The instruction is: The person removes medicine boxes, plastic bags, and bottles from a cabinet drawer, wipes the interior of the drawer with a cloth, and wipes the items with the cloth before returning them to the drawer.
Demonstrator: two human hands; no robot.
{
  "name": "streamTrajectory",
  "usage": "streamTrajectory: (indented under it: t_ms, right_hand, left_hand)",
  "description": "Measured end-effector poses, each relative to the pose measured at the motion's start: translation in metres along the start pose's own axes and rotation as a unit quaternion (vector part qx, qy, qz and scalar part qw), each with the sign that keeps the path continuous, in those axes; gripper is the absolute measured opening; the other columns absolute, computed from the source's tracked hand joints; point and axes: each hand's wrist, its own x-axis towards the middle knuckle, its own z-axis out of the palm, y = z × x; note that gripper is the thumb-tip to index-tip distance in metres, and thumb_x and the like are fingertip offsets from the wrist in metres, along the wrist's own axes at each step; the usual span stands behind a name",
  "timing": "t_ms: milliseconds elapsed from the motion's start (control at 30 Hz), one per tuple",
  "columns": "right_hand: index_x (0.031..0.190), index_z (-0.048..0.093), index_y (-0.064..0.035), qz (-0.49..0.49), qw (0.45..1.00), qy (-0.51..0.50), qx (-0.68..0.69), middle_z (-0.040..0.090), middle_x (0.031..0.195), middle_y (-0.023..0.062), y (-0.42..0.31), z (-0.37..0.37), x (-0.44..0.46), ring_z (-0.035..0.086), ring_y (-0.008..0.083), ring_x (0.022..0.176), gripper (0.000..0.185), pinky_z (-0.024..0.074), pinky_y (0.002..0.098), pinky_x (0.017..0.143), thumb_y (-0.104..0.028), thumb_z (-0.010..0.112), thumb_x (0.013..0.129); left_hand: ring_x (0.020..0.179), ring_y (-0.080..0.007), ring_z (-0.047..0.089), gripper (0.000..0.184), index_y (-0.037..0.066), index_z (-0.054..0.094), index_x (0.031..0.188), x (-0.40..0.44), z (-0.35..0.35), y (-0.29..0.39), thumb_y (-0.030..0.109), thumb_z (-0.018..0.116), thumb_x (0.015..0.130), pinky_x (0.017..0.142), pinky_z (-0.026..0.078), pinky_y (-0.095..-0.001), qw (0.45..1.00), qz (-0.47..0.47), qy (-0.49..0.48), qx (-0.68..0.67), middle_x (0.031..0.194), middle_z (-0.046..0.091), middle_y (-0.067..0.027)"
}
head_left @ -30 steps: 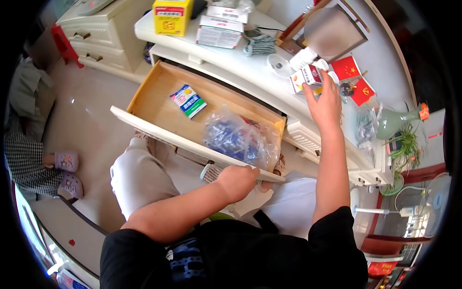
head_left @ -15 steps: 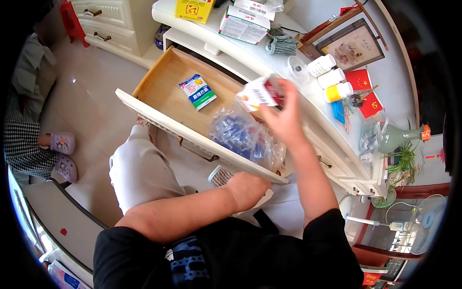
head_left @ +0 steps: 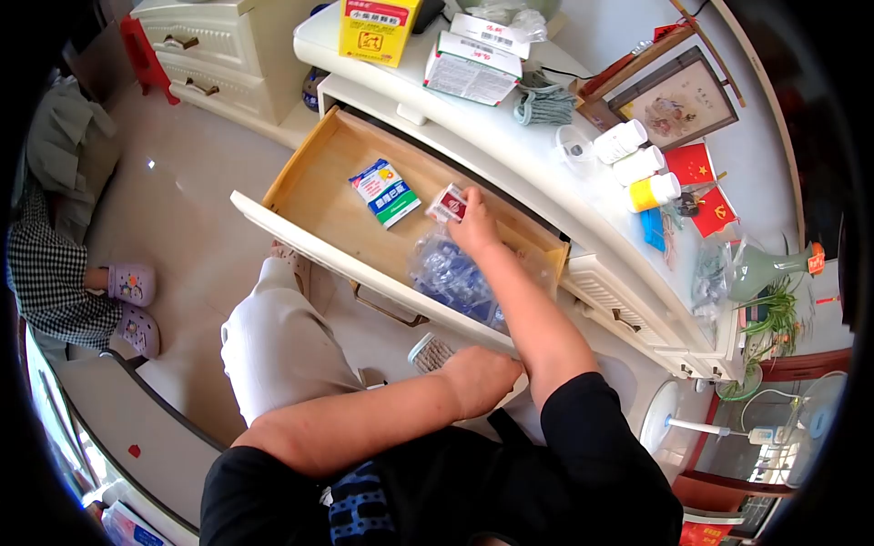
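My right hand (head_left: 473, 224) is closed on a small white and dark red box (head_left: 448, 204) inside the open drawer (head_left: 319, 182). Left of it, a blue, white and green box (head_left: 385, 193) lies on the drawer bottom. Below my right hand and wrist is a clear plastic bag (head_left: 451, 275) with blue contents, partly covered by my forearm. My left hand (head_left: 482, 380) is closed near the drawer's front panel, beside a striped object (head_left: 430, 353); what it holds, if anything, is hidden.
On the cabinet top (head_left: 546, 155) are a yellow box (head_left: 378, 32), white boxes (head_left: 473, 68), a gray-green cord bundle (head_left: 544, 103), white bottles (head_left: 621, 141), small red flags (head_left: 690, 164), a picture frame (head_left: 674, 98) and a vase (head_left: 760, 271). Another person's feet (head_left: 134, 284) are at left.
My right hand has carried the white and dark red box from the cabinet top leftward and down into the drawer. My left hand remains near the drawer front.
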Motion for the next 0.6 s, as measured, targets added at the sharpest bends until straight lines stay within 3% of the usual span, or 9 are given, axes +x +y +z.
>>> streamTrajectory:
  t_ms: [133, 167, 233, 300, 367, 400, 500, 567, 600]
  right_hand:
    - [0.106, 0.040, -0.0066, -0.025, 0.999, -0.040, 0.014, 0.047, 0.114, 0.0193, 0.014, -0.008, -0.004, 0.048, 0.0336, 0.103, 0.048, 0.0422, 0.0398, 0.085, -0.015, 0.066, 0.067]
    - [0.106, 0.040, -0.0066, -0.024, 0.999, -0.034, 0.017, 0.047, 0.114, 0.0193, 0.015, -0.013, -0.005, 0.048, 0.0336, 0.103, 0.048, 0.0422, 0.0398, 0.085, -0.015, 0.066, 0.067]
    - [0.112, 0.044, -0.0074, -0.131, 0.988, 0.066, -0.057, 0.043, 0.122, 0.0196, -0.001, -0.036, -0.017, 0.045, 0.0327, 0.109, 0.051, 0.0403, 0.0376, 0.089, -0.025, 0.068, 0.070]
    - [0.117, 0.044, -0.0049, -0.055, 0.972, -0.078, 0.214, 0.042, 0.126, 0.0180, -0.028, -0.082, -0.038, 0.040, 0.0265, 0.117, 0.046, 0.0335, 0.0331, 0.096, -0.033, 0.056, 0.082]
    - [0.123, 0.038, -0.0018, 0.024, 0.892, -0.226, 0.391, 0.042, 0.126, 0.0137, -0.062, -0.135, -0.077, 0.039, 0.0193, 0.117, 0.050, 0.0291, 0.0301, 0.098, -0.039, 0.044, 0.089]
    - [0.129, 0.032, -0.0010, -0.101, 0.899, -0.210, 0.370, 0.042, 0.124, 0.0123, -0.053, -0.129, -0.093, 0.039, 0.0193, 0.116, 0.061, 0.0284, 0.0293, 0.098, -0.046, 0.042, 0.088]
    - [0.133, 0.019, -0.0009, -0.137, 0.874, -0.222, 0.410, 0.043, 0.124, 0.0162, -0.063, -0.138, -0.136, 0.041, 0.0216, 0.115, 0.073, 0.0334, 0.0306, 0.095, -0.025, 0.063, 0.080]
    - [0.131, 0.024, -0.0009, -0.136, 0.907, -0.157, 0.366, 0.047, 0.118, 0.0138, -0.059, -0.141, -0.143, 0.047, 0.0195, 0.107, 0.070, 0.0373, 0.0312, 0.091, -0.023, 0.064, 0.078]
    - [0.123, 0.039, -0.0003, -0.102, 0.919, -0.129, 0.358, 0.052, 0.111, 0.0088, -0.059, -0.145, -0.145, 0.050, 0.0162, 0.101, 0.049, 0.0403, 0.0295, 0.087, -0.013, 0.059, 0.081]
  left_hand:
    - [0.083, -0.0321, 0.058, 0.018, 0.002, 0.056, 0.089, 0.001, -0.018, 0.005, 0.018, 0.053, 0.079, 0.069, 0.047, -0.0401, 0.998, -0.028, 0.031, -0.039, 0.084, 0.061, -0.0153]
    - [0.080, -0.0300, 0.059, 0.018, 0.002, 0.056, 0.090, 0.003, -0.021, 0.003, 0.017, 0.053, 0.080, 0.069, 0.047, -0.0391, 0.991, -0.033, 0.108, -0.075, 0.081, 0.061, -0.0152]
    - [0.078, -0.0279, 0.060, 0.019, 0.001, 0.056, 0.090, 0.007, -0.024, -0.004, 0.017, 0.052, 0.082, 0.068, 0.047, -0.0380, 0.978, -0.038, 0.178, -0.105, 0.079, 0.061, -0.0151]
    - [0.071, -0.0177, 0.057, 0.020, 0.001, 0.057, 0.090, 0.016, -0.028, -0.012, 0.019, 0.050, 0.087, 0.064, 0.046, -0.0319, 0.835, -0.056, 0.450, -0.313, 0.074, 0.059, -0.0093]
    - [0.069, -0.0100, 0.049, 0.023, 0.001, 0.056, 0.088, 0.015, -0.041, -0.021, 0.022, 0.046, 0.090, 0.062, 0.043, -0.0255, 0.703, -0.035, 0.514, -0.489, 0.073, 0.054, -0.0040]
    - [0.067, -0.0096, 0.048, 0.022, 0.002, 0.054, 0.089, 0.015, -0.048, -0.019, 0.022, 0.045, 0.091, 0.062, 0.042, -0.0231, 0.630, -0.038, 0.534, -0.562, 0.077, 0.052, -0.0027]
    - [0.075, -0.0122, 0.049, 0.021, 0.005, 0.053, 0.093, 0.019, -0.056, -0.024, 0.023, 0.042, 0.092, 0.068, 0.042, -0.0244, 0.550, -0.057, 0.568, -0.610, 0.084, 0.052, -0.0036]
    - [0.078, -0.0121, 0.049, 0.022, 0.005, 0.053, 0.094, 0.025, -0.054, -0.023, 0.023, 0.040, 0.092, 0.071, 0.041, -0.0244, 0.590, -0.029, 0.542, -0.598, 0.086, 0.051, -0.0031]
    - [0.077, -0.0114, 0.049, 0.023, 0.006, 0.051, 0.100, 0.027, -0.054, -0.022, 0.024, 0.040, 0.092, 0.069, 0.041, -0.0242, 0.624, -0.026, 0.524, -0.579, 0.086, 0.051, -0.0032]
